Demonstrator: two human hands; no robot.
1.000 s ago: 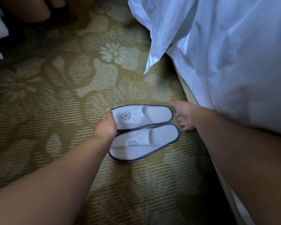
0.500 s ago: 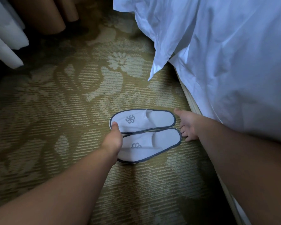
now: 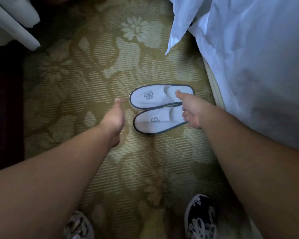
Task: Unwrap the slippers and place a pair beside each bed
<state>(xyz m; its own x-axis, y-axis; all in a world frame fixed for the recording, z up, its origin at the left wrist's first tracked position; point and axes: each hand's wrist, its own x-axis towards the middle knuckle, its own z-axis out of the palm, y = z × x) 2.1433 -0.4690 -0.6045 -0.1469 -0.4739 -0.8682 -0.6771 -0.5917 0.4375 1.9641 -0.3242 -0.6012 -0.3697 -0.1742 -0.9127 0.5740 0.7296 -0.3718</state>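
**Inspector:** Item under review: one pair of slippers (image 3: 160, 108), white with dark edging and a grey emblem on each upper. Both lie flat on the patterned carpet (image 3: 62, 87), unwrapped, edge to edge, just beside the bed (image 3: 259, 69), heel ends toward it.

**Clerk:** Hands?

**Inspector:** The right hand (image 3: 191, 112) lies over the heel ends, on the bed side of the pair, thumb on the farther slipper and curled fingers against the nearer. Whether it grips or merely presses, I cannot tell. The left hand (image 3: 115, 116) is on the side of the pair away from the bed, relaxed, holding nothing, clear of the toes.

**Clerk:** Handling assessment?

**Inspector:** By appearance, light, thin-soled and soft; the uppers are collapsed flat. I judge they would flex if lifted by one end and slide readily over the carpet pile. Best hold: pinch the sole edge at the heel, or slip fingers under the upper's opening. No breakage risk; the risk is skewing one against the other when nudged.

**Clerk:** Stage?

**Inspector:** Placement at this bed appears essentially done; only squaring remains. A white hanging fabric (image 3: 12, 21) sits well apart from the bed, across the carpet. No second pair is visible.
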